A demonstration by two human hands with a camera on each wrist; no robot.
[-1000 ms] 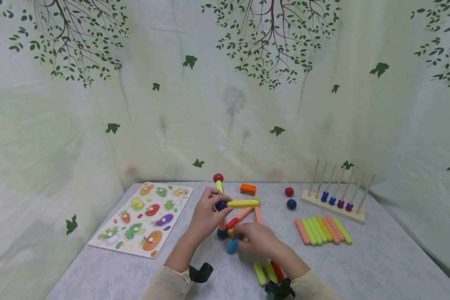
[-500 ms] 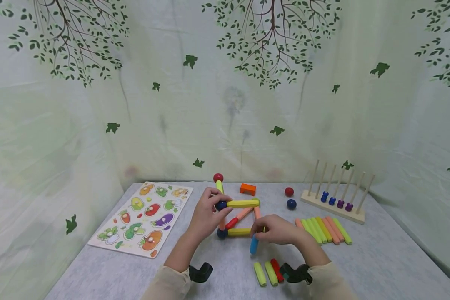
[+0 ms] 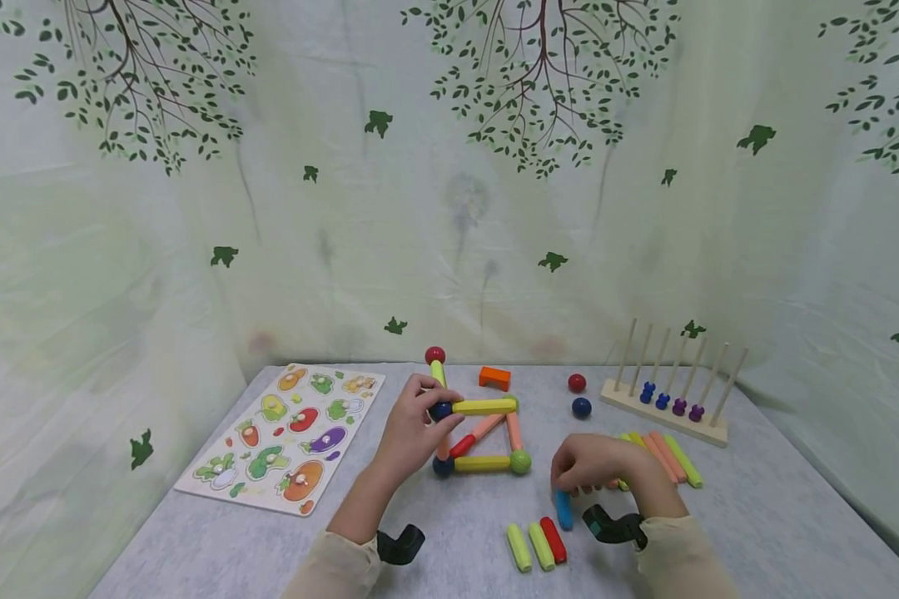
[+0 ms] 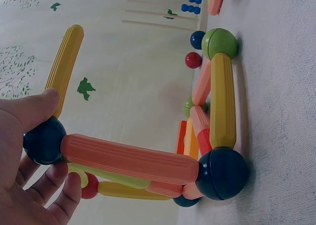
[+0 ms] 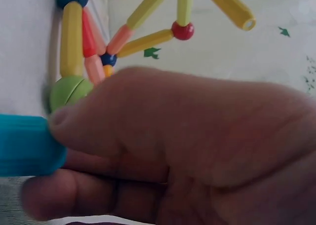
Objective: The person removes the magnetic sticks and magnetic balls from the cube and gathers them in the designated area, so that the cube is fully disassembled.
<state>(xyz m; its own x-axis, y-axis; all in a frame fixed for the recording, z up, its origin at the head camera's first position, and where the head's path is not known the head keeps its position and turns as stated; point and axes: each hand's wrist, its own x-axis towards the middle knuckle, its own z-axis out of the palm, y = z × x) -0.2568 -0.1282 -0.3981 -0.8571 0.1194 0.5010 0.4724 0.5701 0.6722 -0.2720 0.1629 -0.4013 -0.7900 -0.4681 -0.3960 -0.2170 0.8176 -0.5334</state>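
A frame of magnetic sticks and balls stands mid-table. My left hand (image 3: 408, 433) grips the dark blue ball (image 4: 45, 141) at its raised corner. From that ball a yellow stick (image 3: 485, 407) juts right with a free end, and a salmon stick (image 4: 131, 158) runs down to a lower dark blue ball (image 4: 223, 173). A light green ball (image 3: 520, 462) forms the base's near right corner. To the right of it, my right hand (image 3: 592, 462) pinches a blue stick (image 3: 563, 510) by its upper end, between thumb and fingers in the right wrist view.
Two light green sticks (image 3: 519, 547) and a red stick (image 3: 553, 540) lie in front. A row of sticks (image 3: 674, 457) is partly behind my right hand. Farther back are a peg rack (image 3: 667, 412), loose balls (image 3: 581, 408) and an orange block (image 3: 494, 378); a vegetable puzzle board (image 3: 280, 441) lies left.
My right hand has carried the blue stick rightward from the frame's near side, uncovering the lower yellow stick and the light green corner ball. The left hand keeps its place on the dark blue ball.
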